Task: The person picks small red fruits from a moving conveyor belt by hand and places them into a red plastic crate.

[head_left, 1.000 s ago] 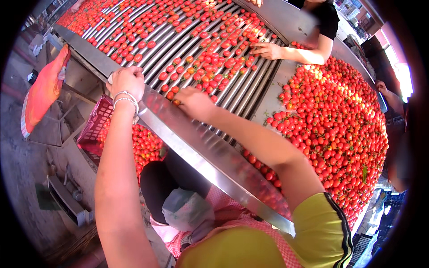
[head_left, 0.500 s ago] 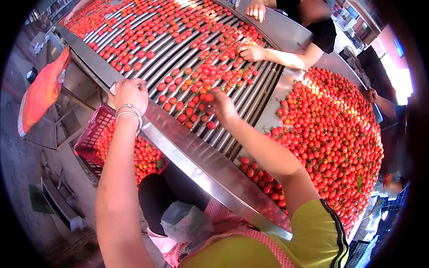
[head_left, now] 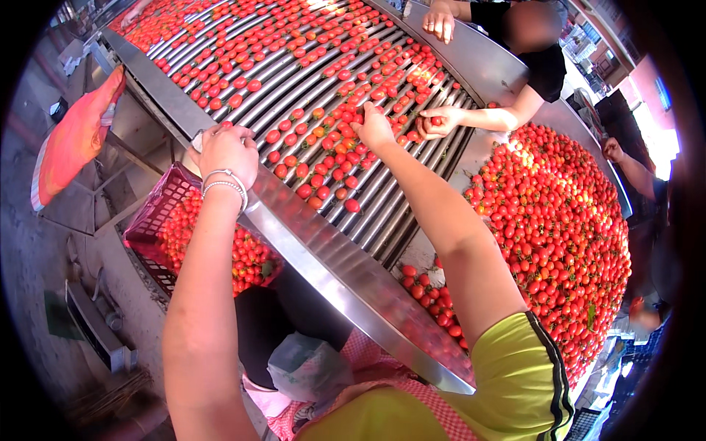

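The left hand (head_left: 229, 156) is curled over the conveyor's near rim (head_left: 323, 246), seemingly for bracing; its grip's closure cannot be told. Tomatoes (head_left: 302, 170) are scattered across the rollers (head_left: 382, 220), reached by the right hand (head_left: 375, 131), whose grip cannot be told.

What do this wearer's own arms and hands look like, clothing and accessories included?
Both the left hand and right hand are ungloved. The left wrist carries pale bracelets, one seemingly beaded. The right arm has a short yellow-green sleeve with black stripes.
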A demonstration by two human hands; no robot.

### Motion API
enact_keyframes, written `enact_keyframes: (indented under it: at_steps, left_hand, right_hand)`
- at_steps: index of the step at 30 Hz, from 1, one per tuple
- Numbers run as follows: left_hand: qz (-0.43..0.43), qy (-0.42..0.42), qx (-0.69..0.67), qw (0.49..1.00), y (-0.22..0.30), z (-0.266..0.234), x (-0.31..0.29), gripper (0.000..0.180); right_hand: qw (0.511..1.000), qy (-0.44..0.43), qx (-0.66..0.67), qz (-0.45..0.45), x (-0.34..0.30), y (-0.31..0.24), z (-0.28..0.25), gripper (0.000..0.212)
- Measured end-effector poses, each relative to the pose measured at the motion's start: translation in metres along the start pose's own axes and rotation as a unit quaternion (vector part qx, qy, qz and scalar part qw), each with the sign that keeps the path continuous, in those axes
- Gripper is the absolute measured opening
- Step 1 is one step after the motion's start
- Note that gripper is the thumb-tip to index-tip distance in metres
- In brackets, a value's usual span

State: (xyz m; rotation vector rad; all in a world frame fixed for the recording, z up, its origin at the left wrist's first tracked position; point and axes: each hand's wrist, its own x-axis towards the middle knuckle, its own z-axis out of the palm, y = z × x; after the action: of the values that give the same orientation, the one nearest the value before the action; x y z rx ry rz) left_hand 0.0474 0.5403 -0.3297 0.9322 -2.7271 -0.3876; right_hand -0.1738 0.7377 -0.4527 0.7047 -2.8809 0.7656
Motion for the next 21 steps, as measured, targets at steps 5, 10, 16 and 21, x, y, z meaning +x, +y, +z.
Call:
enact_keyframes:
  at_steps: [5, 10, 16, 21]
  left_hand:
    - [-0.002, 0.008, -0.007, 1.0, -0.001, 0.001, -0.001, 0.018]
    - [-0.002, 0.01, -0.007, 1.0, -0.002, 0.002, -0.001, 0.019]
    - [0.001, 0.013, -0.011, 1.0, 0.004, 0.002, -0.001, 0.017]
    - [-0.009, 0.014, -0.011, 1.0, -0.004, 0.004, -0.004, 0.017]
  right_hand:
    - [0.791, -0.044, 0.579, 0.193, -0.005, -0.001, -0.024, 0.03]
    - [0.604, -0.05, 0.761, 0.23, -0.01, 0.019, -0.05, 0.031]
    - [0.915, -0.012, 0.384, 0.127, -0.022, 0.038, -0.044, 0.015]
    - [0.996, -0.086, 0.006, -0.029, -0.05, 0.031, -0.021, 0.028]
